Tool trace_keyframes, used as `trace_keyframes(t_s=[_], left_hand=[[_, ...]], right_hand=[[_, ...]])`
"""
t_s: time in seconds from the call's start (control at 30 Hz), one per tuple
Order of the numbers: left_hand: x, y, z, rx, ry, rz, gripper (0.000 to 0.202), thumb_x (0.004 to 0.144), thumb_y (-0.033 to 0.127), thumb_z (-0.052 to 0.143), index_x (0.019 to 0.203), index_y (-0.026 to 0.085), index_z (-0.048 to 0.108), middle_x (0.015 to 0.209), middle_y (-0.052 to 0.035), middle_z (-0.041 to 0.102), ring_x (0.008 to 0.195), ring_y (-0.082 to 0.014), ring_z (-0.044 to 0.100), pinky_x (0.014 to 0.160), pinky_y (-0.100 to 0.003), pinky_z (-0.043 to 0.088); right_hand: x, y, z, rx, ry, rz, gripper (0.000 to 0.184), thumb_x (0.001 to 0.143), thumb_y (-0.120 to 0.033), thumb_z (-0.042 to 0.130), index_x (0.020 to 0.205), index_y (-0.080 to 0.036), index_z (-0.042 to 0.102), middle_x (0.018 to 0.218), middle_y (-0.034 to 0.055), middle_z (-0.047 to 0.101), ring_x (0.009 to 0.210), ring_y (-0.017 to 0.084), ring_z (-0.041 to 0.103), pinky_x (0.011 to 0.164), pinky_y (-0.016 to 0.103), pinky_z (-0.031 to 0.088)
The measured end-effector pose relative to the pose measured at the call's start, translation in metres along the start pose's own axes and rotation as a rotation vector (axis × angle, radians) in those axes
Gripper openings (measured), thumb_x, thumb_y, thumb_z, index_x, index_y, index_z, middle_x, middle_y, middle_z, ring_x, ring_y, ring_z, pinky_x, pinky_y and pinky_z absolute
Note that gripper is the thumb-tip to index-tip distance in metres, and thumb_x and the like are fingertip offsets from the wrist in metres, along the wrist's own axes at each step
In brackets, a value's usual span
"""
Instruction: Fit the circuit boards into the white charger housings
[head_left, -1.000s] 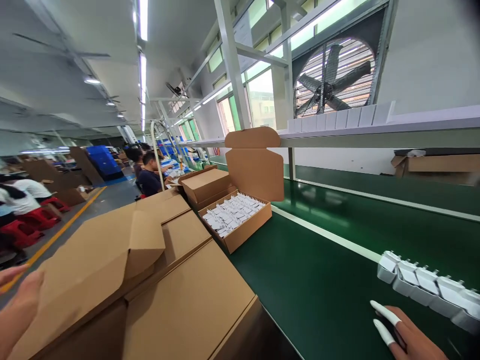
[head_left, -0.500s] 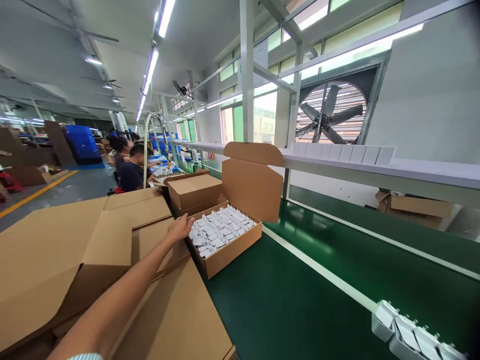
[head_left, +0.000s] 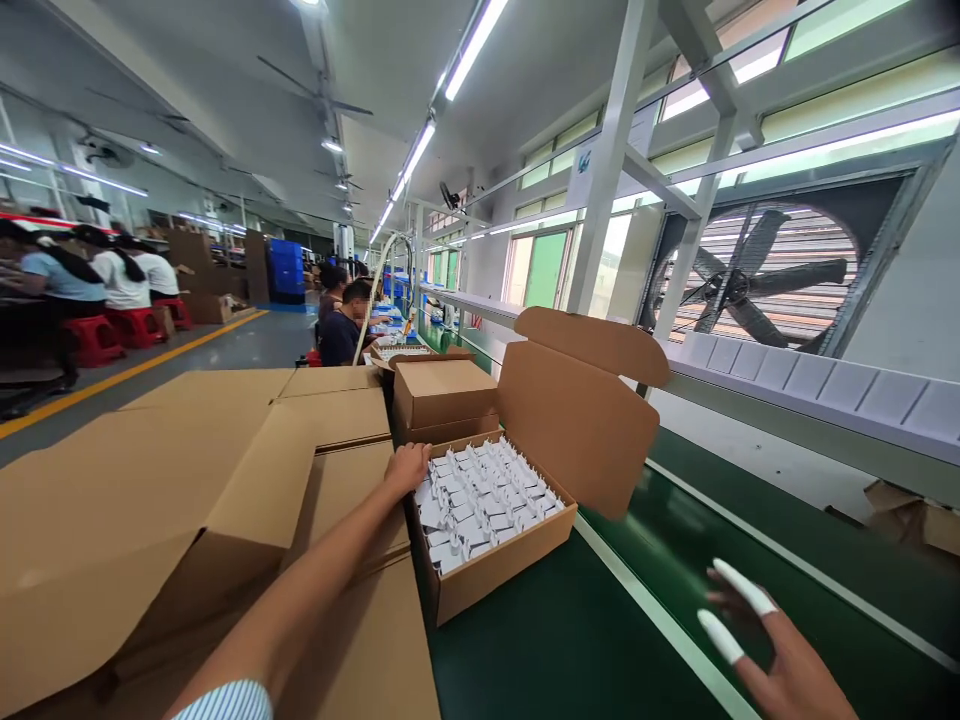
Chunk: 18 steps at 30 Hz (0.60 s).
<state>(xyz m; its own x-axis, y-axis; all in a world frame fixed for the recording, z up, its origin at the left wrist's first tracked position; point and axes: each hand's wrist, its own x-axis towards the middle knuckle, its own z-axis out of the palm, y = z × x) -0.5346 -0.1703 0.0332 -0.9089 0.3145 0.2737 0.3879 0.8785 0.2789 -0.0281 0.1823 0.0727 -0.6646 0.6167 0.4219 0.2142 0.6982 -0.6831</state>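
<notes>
Right hand: fingers spread above the green belt, nothing held; white finger cots on two digits. Brown cartons: left of the left hand and nearer the body, beside the forearm; a flap edge could catch the sleeve if the arm were drawn back low.

Left hand: bent over the left wall of the open box; whether it pinches the cardboard cannot be told. The box sits just right of that hand, on the belt. White parts fill it in rows beside the fingers. Judged risks: one-sided force could swivel the box and disturb the rows; raised prongs could snag fingers. Lid: upright beyond the left hand; a jolt could drop it onto the parts.

Markings: none legible on the box or cartons. Far beyond the left hand, a hanging sheet bears a blue-green mark, unreadable.
</notes>
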Motion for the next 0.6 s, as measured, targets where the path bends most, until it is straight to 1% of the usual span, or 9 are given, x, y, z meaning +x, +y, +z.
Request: trace_keyframes(t_s=[0.1, 0.17, 0.2, 0.27, 0.33, 0.37, 0.43, 0.53, 0.6], left_hand=[[-0.003, 0.000, 0.003, 0.009, 0.022, -0.002, 0.034, 0.100, 0.038, 0.064, 0.126, 0.017, 0.064, 0.129, -0.0107, 0.065, 0.114, -0.0252, 0.066, 0.098, -0.048, 0.057], [-0.005, 0.001, 0.004, 0.024, 0.041, -0.010, 0.033, 0.100, 0.038, 0.064, 0.125, 0.017, 0.064, 0.129, -0.0106, 0.065, 0.115, -0.0253, 0.065, 0.099, -0.049, 0.056], [-0.006, 0.002, 0.004, 0.032, 0.050, -0.015, 0.033, 0.100, 0.038, 0.064, 0.125, 0.017, 0.065, 0.129, -0.0106, 0.066, 0.115, -0.0253, 0.065, 0.099, -0.049, 0.056], [-0.006, 0.005, 0.003, 0.048, 0.061, -0.022, 0.033, 0.100, 0.039, 0.064, 0.124, 0.017, 0.065, 0.128, -0.0104, 0.066, 0.114, -0.0252, 0.066, 0.099, -0.049, 0.056], [-0.007, 0.008, 0.000, 0.060, 0.062, -0.025, 0.033, 0.100, 0.039, 0.064, 0.124, 0.017, 0.065, 0.127, -0.0103, 0.066, 0.114, -0.0249, 0.066, 0.098, -0.048, 0.056], [-0.008, 0.010, -0.002, 0.065, 0.058, -0.025, 0.033, 0.100, 0.039, 0.064, 0.124, 0.016, 0.065, 0.127, -0.0103, 0.066, 0.113, -0.0248, 0.066, 0.098, -0.048, 0.056], [-0.010, 0.012, -0.007, 0.070, 0.039, -0.025, 0.032, 0.100, 0.039, 0.064, 0.124, 0.017, 0.065, 0.127, -0.0103, 0.066, 0.113, -0.0246, 0.066, 0.098, -0.048, 0.057], [-0.019, 0.015, -0.017, 0.067, -0.016, -0.033, 0.032, 0.100, 0.039, 0.064, 0.122, 0.016, 0.065, 0.125, -0.0100, 0.067, 0.111, -0.0241, 0.067, 0.097, -0.047, 0.057], [-0.028, 0.017, -0.023, 0.056, -0.068, -0.044, 0.033, 0.100, 0.041, 0.063, 0.120, 0.015, 0.066, 0.121, -0.0096, 0.069, 0.108, -0.0235, 0.068, 0.096, -0.047, 0.058]], right_hand=[[0.084, -0.046, 0.025, 0.192, 0.031, -0.023, 0.087, 0.068, -0.063, 0.078, 0.142, -0.022, 0.057, 0.132, 0.0165, 0.069, 0.119, 0.038, 0.069, 0.100, 0.048, 0.061], [0.127, -0.075, 0.045, 0.316, 0.074, -0.038, 0.094, 0.066, -0.060, 0.083, 0.146, -0.021, 0.050, 0.142, 0.0166, 0.063, 0.125, 0.036, 0.066, 0.104, 0.047, 0.058], [0.142, -0.088, 0.055, 0.386, 0.083, -0.044, 0.093, 0.066, -0.058, 0.083, 0.144, -0.020, 0.051, 0.141, 0.0165, 0.064, 0.125, 0.035, 0.066, 0.103, 0.045, 0.059], [0.161, -0.107, 0.073, 0.470, 0.079, -0.044, 0.078, 0.072, -0.057, 0.080, 0.135, -0.018, 0.057, 0.128, 0.0156, 0.071, 0.117, 0.033, 0.069, 0.094, 0.042, 0.062], [0.165, -0.118, 0.088, 0.438, 0.093, -0.036, 0.058, 0.079, -0.057, 0.072, 0.119, -0.016, 0.063, 0.107, 0.0140, 0.076, 0.100, 0.032, 0.073, 0.080, 0.041, 0.064], [0.163, -0.121, 0.094, 0.390, 0.101, -0.040, 0.051, 0.081, -0.057, 0.067, 0.112, -0.016, 0.065, 0.098, 0.0129, 0.077, 0.091, 0.031, 0.073, 0.074, 0.040, 0.063], [0.153, -0.122, 0.100, 0.294, 0.069, -0.096, 0.045, 0.085, -0.056, 0.061, 0.105, -0.016, 0.067, 0.087, 0.0103, 0.075, 0.080, 0.028, 0.070, 0.067, 0.038, 0.058], [0.139, -0.119, 0.097, 0.167, -0.054, -0.242, 0.038, 0.089, -0.053, 0.056, 0.097, -0.018, 0.068, 0.078, 0.0056, 0.071, 0.072, 0.024, 0.062, 0.063, 0.033, 0.051], [0.133, -0.115, 0.089, 0.068, -0.079, -0.292, 0.036, 0.089, -0.054, 0.055, 0.084, -0.019, 0.065, 0.071, 0.0032, 0.066, 0.064, 0.020, 0.055, 0.058, 0.032, 0.045]])
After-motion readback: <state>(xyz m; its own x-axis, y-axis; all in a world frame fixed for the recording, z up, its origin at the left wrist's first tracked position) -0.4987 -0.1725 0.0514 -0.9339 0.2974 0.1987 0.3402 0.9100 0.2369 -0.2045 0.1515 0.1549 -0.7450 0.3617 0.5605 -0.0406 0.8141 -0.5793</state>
